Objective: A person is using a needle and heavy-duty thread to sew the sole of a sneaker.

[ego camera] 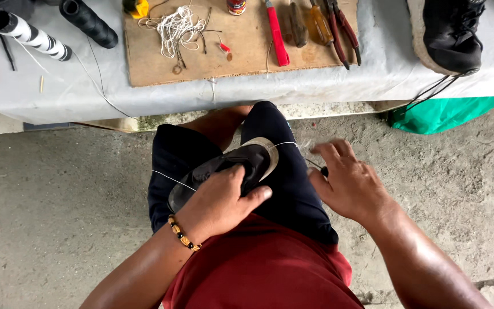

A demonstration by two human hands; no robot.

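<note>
A black shoe (230, 169) is held sole-up on the lap, between the knees, gripped firmly by the left hand (221, 200). A white thread (286, 144) running from the shoe's toe is pinched taut by the right hand (347, 183), fingers closed around a dark-handled tool (322, 170). Along the table's (338, 80) near edge, a cardboard sheet (247, 54) is seen carrying tangled cord (178, 28) and pliers (341, 28).

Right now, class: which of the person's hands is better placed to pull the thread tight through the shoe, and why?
The right hand, probably. It already pinches the white thread running off the shoe's sole edge and has open space beside the knee. The left hand is pressed over the shoe, steadying it on the lap.
</note>
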